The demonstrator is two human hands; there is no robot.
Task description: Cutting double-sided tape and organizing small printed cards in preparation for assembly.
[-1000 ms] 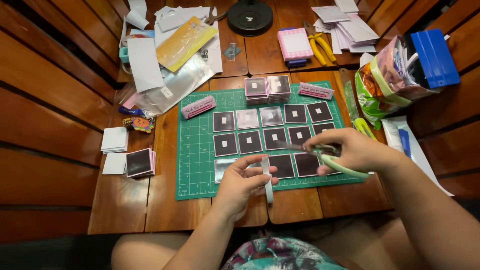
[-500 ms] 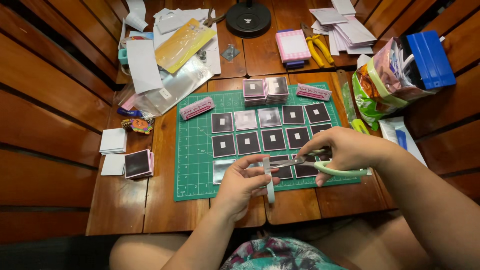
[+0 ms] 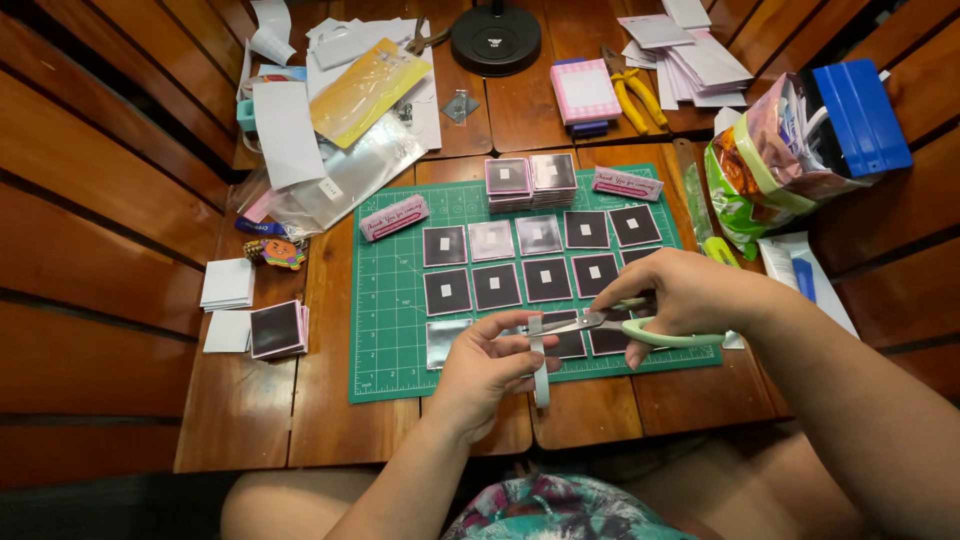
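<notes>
white tape strip pinched in left hand, scissors in right hand

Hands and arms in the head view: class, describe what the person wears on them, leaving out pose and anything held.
Both the left hand and the right hand are bare, with no gloves. No rings, watch or bracelets are visible. Both forearms are uncovered as far as the frame shows, so no sleeves appear. At the bottom edge, a garment with a multicoloured floral-like pattern is visible.

Squares in rows on mat
</notes>
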